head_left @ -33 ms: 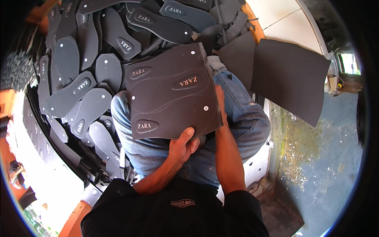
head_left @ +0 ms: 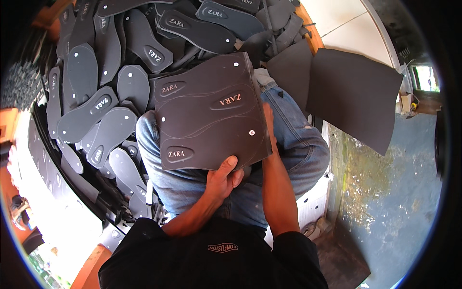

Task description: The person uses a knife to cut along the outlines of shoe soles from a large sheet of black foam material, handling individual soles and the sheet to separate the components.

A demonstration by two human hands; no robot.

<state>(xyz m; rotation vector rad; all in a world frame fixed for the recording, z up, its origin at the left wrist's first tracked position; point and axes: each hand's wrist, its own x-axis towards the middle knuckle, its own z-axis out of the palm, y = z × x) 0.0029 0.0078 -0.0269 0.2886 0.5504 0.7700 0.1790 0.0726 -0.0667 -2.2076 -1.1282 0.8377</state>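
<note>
Both hands are holding the same dark sole sheet over the lap, as in the earlier frame.

The left hand (head_left: 222,179) is gripping the near edge of the moulded sheet (head_left: 209,113), thumb on top; the right hand (head_left: 268,126) is lying along its right edge, its fingers hidden beneath. Nothing has visibly shifted. Cut soles (head_left: 96,113) are piling up at far left, and blank sheets (head_left: 353,96) are lying at right.

Both hands raised over the lap, forearms coming up from below.
The left hand (head_left: 222,179) curls closed, thumb on top, fingers hidden beneath. The right hand (head_left: 268,126) lies flat and edge-on, forearm straight, fingers extended forward.
</note>
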